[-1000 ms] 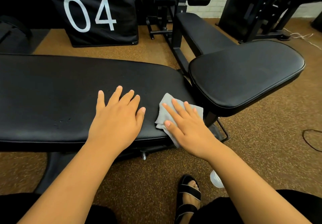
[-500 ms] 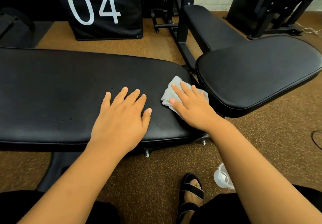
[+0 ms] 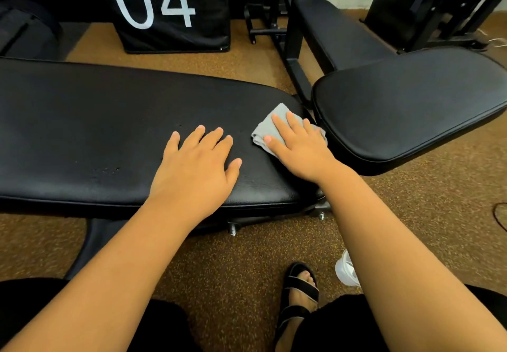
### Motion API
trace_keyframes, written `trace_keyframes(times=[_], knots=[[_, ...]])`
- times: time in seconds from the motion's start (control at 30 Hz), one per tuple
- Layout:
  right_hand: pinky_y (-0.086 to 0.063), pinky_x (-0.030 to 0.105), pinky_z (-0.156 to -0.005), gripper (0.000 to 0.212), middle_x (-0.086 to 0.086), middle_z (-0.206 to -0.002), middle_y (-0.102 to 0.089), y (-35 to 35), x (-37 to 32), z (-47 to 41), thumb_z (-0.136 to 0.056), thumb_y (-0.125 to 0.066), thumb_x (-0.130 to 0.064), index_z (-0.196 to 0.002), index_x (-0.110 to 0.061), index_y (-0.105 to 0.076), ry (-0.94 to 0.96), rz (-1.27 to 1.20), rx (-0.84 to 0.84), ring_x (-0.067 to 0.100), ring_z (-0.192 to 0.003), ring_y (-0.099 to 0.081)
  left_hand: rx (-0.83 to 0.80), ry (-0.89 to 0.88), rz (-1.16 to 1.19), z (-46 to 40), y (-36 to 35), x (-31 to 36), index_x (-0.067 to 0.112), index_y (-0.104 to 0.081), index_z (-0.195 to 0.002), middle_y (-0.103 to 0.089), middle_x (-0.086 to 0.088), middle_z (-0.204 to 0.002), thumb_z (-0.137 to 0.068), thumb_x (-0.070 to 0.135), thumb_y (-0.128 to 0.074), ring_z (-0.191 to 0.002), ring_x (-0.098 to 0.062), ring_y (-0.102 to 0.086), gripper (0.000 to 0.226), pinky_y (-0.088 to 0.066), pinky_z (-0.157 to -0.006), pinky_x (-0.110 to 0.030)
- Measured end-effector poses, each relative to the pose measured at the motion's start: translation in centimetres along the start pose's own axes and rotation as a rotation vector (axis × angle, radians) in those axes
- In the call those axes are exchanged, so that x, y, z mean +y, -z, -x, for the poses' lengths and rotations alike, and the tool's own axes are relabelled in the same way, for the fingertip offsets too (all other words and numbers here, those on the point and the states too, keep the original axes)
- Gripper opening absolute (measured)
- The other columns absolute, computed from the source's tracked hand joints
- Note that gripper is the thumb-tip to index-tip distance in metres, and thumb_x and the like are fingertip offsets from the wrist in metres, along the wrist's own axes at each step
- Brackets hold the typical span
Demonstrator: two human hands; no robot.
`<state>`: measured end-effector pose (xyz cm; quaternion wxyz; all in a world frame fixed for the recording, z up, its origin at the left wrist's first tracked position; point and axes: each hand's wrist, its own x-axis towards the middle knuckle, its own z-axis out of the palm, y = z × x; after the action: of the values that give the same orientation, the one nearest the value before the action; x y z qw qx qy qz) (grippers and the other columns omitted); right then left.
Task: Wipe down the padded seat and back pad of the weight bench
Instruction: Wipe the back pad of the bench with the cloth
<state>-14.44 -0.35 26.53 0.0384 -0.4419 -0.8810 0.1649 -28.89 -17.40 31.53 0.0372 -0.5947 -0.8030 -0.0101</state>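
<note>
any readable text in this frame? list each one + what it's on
"04": large white digits on the black padded block standing on the floor behind the long bench pad.
Nothing else carries legible text: the grey cloth, both bench pads and the white container on the floor show no readable print.
</note>
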Motion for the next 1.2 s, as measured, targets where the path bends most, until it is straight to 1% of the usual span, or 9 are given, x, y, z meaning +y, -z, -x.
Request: trace_keyframes(times=[0.1,0.23,0.37,0.6,0.73,0.83,0.93,1.03,1.2], knots=[[-0.004,0.051,-0.12,0.079,-0.001,-0.165,-0.004,-0.4,0.5,3.4,-0.085,-0.011,-0.075,-0.155,-0.038,-0.009,0.052,-0.03,0.028,0.032,-0.15,0.002,-0.023,-0.011,-0.019,-0.6,0.2,0.3,0.023,-0.036,-0.147,-0.031,0.003,-0.156,-0.1,0.047,-0.028,-0.147,-0.023,-0.02,0.052,-0.014,-0.117,-0.052],[-0.002,0.05,-0.121,0.066,-0.005,-0.165,-0.002,-0.3,0.8,5.7,-0.096,-0.026,-0.064,-0.155,-0.039,-0.009,0.055,-0.072,0.022,0.028,-0.151,0.005,0.015,-0.006,0.02,-2.2,0.0,1.2,0.021,-0.04,-0.144,-0.035,0.001,-0.154,-0.102,0.041,-0.03,-0.146,-0.023,-0.022,0.047,-0.012,-0.116,-0.053],[-0.001,0.048,-0.121,0.068,-0.003,-0.165,-0.001,0.3,0.6,1.8,-0.096,-0.027,-0.064,-0.155,-0.038,-0.009,0.027,-0.044,-0.005,0.03,-0.15,0.005,0.008,0.026,0.064,-3.6,-0.8,2.0,0.018,-0.042,-0.142,-0.036,-0.001,-0.152,-0.102,0.041,-0.03,-0.145,-0.026,-0.023,0.047,-0.014,-0.116,-0.055],[-0.002,0.049,-0.121,0.068,0.001,-0.165,-0.001,0.9,0.6,-5.3,-0.097,-0.025,-0.065,-0.156,-0.033,-0.009,0.034,-0.03,-0.037,0.035,-0.15,0.004,0.036,0.047,0.06,-3.9,-1.2,2.1,0.02,-0.042,-0.142,-0.037,0.0,-0.152,-0.099,0.043,-0.032,-0.145,-0.025,-0.025,0.05,-0.018,-0.115,-0.053],[-0.003,0.05,-0.12,0.066,0.003,-0.165,-0.004,0.5,0.9,-4.3,-0.097,-0.023,-0.064,-0.155,-0.034,-0.011,0.07,-0.022,-0.003,0.036,-0.149,0.001,0.037,0.043,0.063,-4.0,-1.2,2.0,0.02,-0.043,-0.141,-0.038,0.0,-0.151,-0.098,0.044,-0.032,-0.144,-0.025,-0.027,0.05,-0.019,-0.115,-0.053],[-0.002,0.049,-0.12,0.065,0.0,-0.165,-0.002,0.3,0.8,-1.1,-0.098,-0.024,-0.062,-0.155,-0.036,-0.01,0.086,-0.028,0.02,0.033,-0.15,0.003,0.039,0.04,0.06,-3.9,-1.1,2.0,0.02,-0.045,-0.14,-0.039,-0.001,-0.15,-0.098,0.044,-0.033,-0.143,-0.026,-0.029,0.05,-0.02,-0.114,-0.054],[0.001,0.047,-0.121,0.066,-0.002,-0.165,0.001,0.7,0.7,0.0,-0.096,-0.025,-0.063,-0.155,-0.038,-0.008,0.075,-0.025,-0.014,0.03,-0.15,0.006,0.034,0.035,0.053,-4.0,-1.1,2.0,0.02,-0.045,-0.14,-0.04,-0.002,-0.149,-0.098,0.043,-0.032,-0.143,-0.026,-0.029,0.05,-0.021,-0.114,-0.055],[0.002,0.046,-0.121,0.067,-0.001,-0.165,0.002,1.0,0.4,-2.7,-0.097,-0.026,-0.064,-0.155,-0.036,-0.008,0.053,-0.027,-0.049,0.032,-0.15,0.007,0.037,0.032,0.049,-4.1,-1.2,2.0,0.019,-0.045,-0.139,-0.04,-0.002,-0.149,-0.098,0.043,-0.033,-0.142,-0.026,-0.03,0.049,-0.021,-0.114,-0.055],[-0.001,0.05,-0.12,0.069,0.003,-0.165,0.0,1.1,-0.3,-8.5,-0.097,-0.024,-0.065,-0.156,-0.033,-0.008,0.05,0.011,-0.05,0.036,-0.15,0.004,0.036,0.039,0.046,-4.1,-1.3,2.1,0.019,-0.045,-0.14,-0.04,-0.002,-0.15,-0.098,0.043,-0.033,-0.143,-0.026,-0.029,0.05,-0.021,-0.114,-0.055]])
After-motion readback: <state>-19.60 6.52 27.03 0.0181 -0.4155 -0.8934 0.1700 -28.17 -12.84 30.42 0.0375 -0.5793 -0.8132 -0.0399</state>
